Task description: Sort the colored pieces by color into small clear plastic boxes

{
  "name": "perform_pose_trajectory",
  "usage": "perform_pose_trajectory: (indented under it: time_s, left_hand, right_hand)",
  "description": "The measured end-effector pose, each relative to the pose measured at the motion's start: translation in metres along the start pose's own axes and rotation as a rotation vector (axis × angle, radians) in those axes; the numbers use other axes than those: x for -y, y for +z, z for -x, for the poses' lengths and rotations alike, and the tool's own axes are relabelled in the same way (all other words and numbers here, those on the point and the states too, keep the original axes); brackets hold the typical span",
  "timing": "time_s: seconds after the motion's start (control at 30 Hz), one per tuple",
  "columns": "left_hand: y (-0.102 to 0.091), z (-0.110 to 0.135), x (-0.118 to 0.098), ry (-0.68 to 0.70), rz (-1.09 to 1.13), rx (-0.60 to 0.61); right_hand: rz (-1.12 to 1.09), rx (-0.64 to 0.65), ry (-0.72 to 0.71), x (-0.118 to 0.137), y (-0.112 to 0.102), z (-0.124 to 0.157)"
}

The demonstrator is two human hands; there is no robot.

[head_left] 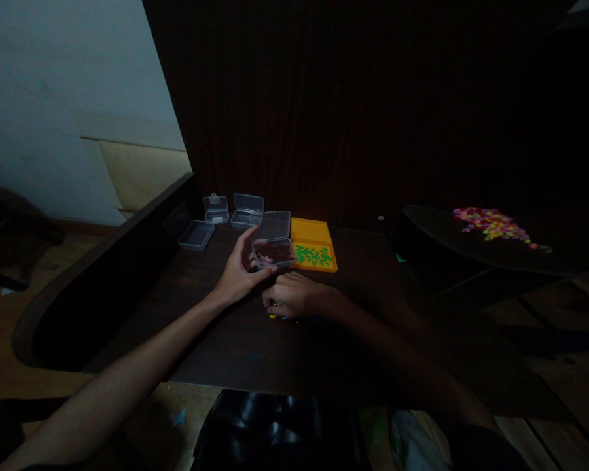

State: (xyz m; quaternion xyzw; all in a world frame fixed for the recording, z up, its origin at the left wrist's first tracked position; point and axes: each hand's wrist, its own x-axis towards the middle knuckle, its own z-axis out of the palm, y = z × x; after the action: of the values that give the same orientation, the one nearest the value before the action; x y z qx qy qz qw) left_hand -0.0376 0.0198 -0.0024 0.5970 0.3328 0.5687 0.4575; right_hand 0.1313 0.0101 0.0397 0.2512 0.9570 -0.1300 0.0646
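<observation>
My left hand (238, 271) grips the near left side of a small clear plastic box (275, 252) that stands open on the dark table (216, 340), with dark reddish pieces inside. Thumb and fingers wrap round its edge. My right hand (294, 296) rests on the table just in front of the box, fingers curled down over a few small coloured pieces (285, 318); what they pinch is hidden. Right of the clear box lies an orange tray (310, 230) with several green pieces (315, 255) in it.
Three more clear boxes stand at the table's far left: one flat (196, 234), two open (216, 209) (247, 209). A heap of pink and yellow pieces (491, 224) lies on a dark surface at the right. A dark panel rises behind the table. The room is dim.
</observation>
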Motion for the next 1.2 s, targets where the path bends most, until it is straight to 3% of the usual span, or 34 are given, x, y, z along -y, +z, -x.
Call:
perform_pose_trajectory:
  time_s: [0.27,0.47,0.57,0.7,1.2]
  left_hand:
    - [0.0,0.0,0.001,0.001,0.018,0.005]
    - [0.007,0.006,-0.004,0.013,0.033,0.074]
    - [0.011,0.009,-0.007,0.008,0.038,0.13]
    - [0.013,0.012,-0.009,0.004,0.033,0.194]
    - [0.012,0.014,-0.007,-0.013,0.017,0.274]
  right_hand:
    - [-0.229,-0.128,-0.105,0.0,-0.036,0.016]
    - [-0.328,-0.324,0.001,-0.012,-0.058,0.035]
    - [-0.274,-0.381,0.057,-0.016,-0.058,0.034]
    - [-0.17,-0.36,0.111,-0.017,-0.05,0.025]
    - [-0.147,-0.281,0.043,-0.021,-0.038,0.016]
